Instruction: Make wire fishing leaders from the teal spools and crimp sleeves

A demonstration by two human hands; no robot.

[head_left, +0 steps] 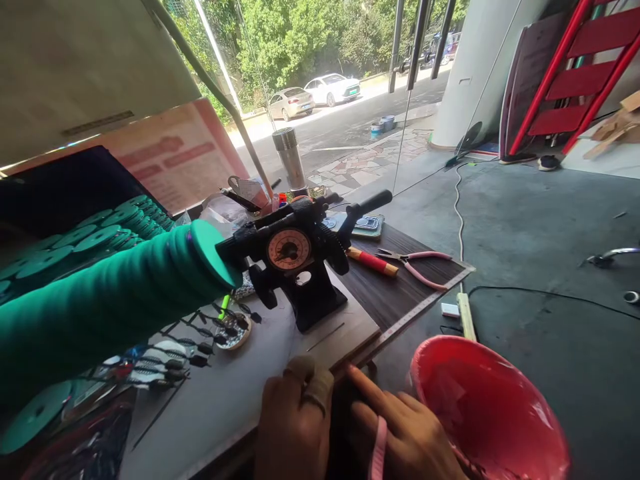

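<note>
My left hand (295, 420) is closed at the board's near edge, with tan wraps on its fingers. Whatever it pinches is hidden. Close by on the right, my right hand (405, 430) curls round a tool with a pink handle (379, 448), its index finger pointing toward the left hand; the tool's head is out of sight. Beyond them stands a black hand-crank winder (317, 293) with a round dial (289, 249). A long row of teal spools (125, 280) sits on its shaft. On the pale board (270, 360) lies a thin dark strip (325, 337).
Pink-handled pliers (425, 263) and a red-and-yellow handle (375, 261) lie right of the winder. A red bucket (493, 400) stands beside my right hand. Dark-tipped pieces (170, 370), a small bowl of beads (235, 333) and stacked teal discs (95, 237) are at left.
</note>
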